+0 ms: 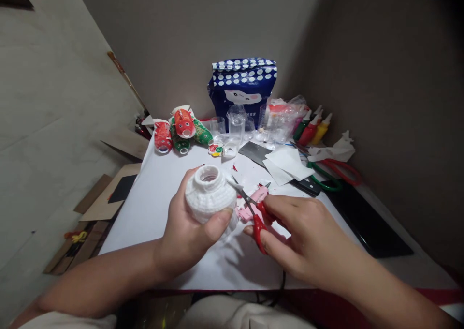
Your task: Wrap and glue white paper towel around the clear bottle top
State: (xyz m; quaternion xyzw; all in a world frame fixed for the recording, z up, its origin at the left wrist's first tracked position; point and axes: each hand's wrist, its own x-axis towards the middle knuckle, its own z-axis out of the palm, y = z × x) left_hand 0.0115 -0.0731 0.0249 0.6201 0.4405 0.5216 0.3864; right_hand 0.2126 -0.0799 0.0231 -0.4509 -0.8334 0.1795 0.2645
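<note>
A white wrapped bottle-like form [208, 198] with a round open neck is held above the table by my left hand [192, 227], whose fingers and thumb wrap round its sides. My right hand [300, 227] grips red-handled scissors [259, 217] by the loops. The blades are spread, and their tips are at the right side of the white form, where a small white flap sticks out. Beneath the scissors, pink pieces [253, 208] lie on the white table [155, 213].
Red and green fish figures [183, 123] stand at the back left. Behind is a blue bag [242, 87] beside clear plastic cups [236, 126]. Paint bottles [310, 130], white paper [286, 162], larger green-handled scissors [328, 186] and a black phone-like slab [369, 222] are on the right.
</note>
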